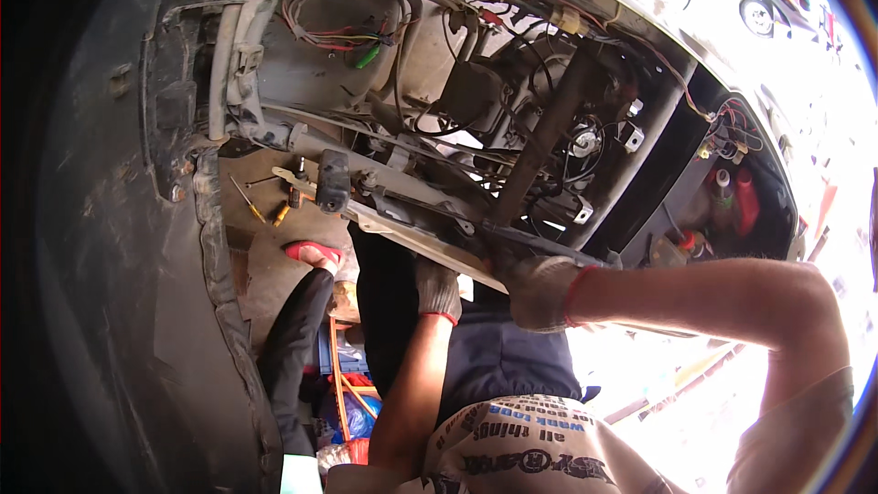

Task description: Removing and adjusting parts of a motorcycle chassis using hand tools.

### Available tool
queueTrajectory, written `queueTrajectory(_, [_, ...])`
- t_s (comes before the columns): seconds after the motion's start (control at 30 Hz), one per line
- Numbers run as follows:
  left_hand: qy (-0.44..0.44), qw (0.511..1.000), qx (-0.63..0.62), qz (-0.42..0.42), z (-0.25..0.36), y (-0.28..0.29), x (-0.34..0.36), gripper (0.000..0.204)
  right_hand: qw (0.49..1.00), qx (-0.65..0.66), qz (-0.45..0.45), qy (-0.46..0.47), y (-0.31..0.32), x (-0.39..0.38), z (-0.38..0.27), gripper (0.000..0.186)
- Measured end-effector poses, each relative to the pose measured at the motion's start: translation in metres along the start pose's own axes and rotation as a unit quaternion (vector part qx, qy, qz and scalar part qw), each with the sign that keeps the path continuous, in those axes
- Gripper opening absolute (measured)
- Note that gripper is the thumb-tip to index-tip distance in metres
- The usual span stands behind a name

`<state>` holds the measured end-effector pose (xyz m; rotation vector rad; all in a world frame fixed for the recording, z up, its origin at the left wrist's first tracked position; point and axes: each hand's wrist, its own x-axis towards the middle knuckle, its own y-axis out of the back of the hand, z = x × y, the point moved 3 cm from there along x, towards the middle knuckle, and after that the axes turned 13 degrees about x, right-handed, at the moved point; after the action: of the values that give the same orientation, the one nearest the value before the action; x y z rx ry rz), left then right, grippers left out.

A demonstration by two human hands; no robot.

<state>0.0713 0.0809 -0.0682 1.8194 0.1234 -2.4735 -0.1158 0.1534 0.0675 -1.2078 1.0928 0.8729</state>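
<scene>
Both my hands wear greyish work gloves and are at the near edge of an open vehicle frame [412, 185]. My left hand [437, 289] reaches up beneath a pale metal edge strip [421, 242]; that strip hides its fingers. To its right, my right hand [541, 293] is curled against the same edge, beside a dark crossbar [553, 133]. Its fingers bend into shadow, so whatever they grip is hidden. Bundled wires [338, 0] run along the far side of the frame, and a dark box-shaped part [471, 94] sits among the tubes.
A screwdriver [247, 199] and a drill-like tool [294, 194] lie on the floor at left. Close by is another person's dark-trousered leg with a red shoe [309, 251]. Bottles [745, 199] stand in a dark compartment at right. A large black panel [119, 265] borders the left side.
</scene>
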Motion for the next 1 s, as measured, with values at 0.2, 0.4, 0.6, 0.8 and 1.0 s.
queueTrajectory(0.2, [0.015,1.000,0.013,0.011,0.029,-0.002,-0.011,0.048,0.991,-0.111,-0.052,-0.048,0.009,-0.004,-0.010,0.067])
queueTrajectory(0.4, [0.025,0.910,-0.413,-0.008,-0.007,-0.016,-0.002,0.058,0.986,0.032,0.131,0.097,-0.004,-0.004,0.013,0.053])
queueTrajectory(0.6, [-0.103,0.911,-0.394,0.061,-0.001,-0.029,0.004,0.042,0.973,-0.165,0.100,0.128,-0.017,0.009,0.051,0.055])
queueTrajectory(0.8, [-0.172,0.899,-0.389,0.109,-0.016,-0.035,0.007,0.029,0.909,-0.256,0.204,0.260,-0.034,-0.004,0.042,0.053])
queueTrajectory(1.0, [-0.169,0.818,-0.550,0.018,-0.029,-0.050,0.009,0.022,0.925,0.282,0.151,0.204,-0.057,-0.024,0.049,0.063])
